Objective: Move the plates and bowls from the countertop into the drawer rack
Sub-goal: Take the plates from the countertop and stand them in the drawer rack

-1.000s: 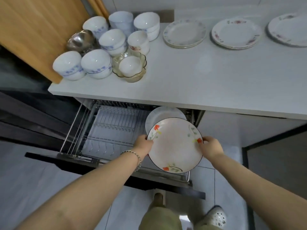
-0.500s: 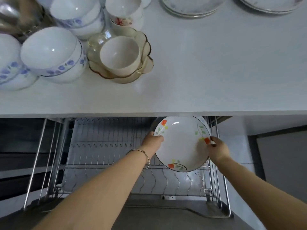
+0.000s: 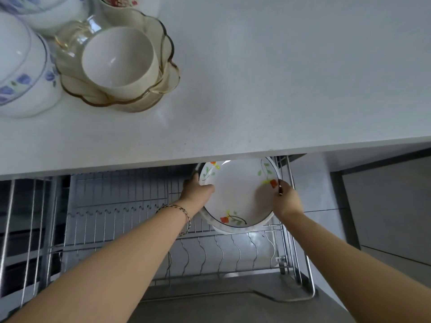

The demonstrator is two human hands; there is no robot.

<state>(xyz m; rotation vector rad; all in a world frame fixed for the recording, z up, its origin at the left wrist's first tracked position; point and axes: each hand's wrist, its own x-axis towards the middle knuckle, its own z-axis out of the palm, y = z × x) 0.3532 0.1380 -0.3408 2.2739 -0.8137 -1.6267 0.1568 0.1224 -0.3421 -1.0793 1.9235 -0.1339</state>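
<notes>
Plate (image 3: 235, 194) leans nearly upright in the drawer rack (image 3: 210, 248) under the tabletop (image 3: 279, 78) edge (a white plate (image 3: 242, 229) sits just behind). Left grip (image 3: 197, 191) pinches its rim at 9 o'clock and right grip (image 3: 286, 201) at 3, likely steadying it between wires.

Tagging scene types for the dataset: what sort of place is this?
Likely a home kitchen: a white countertop with bowls on it, a pull-out wire rack beneath, and a flowered plate held at the rack.
</notes>
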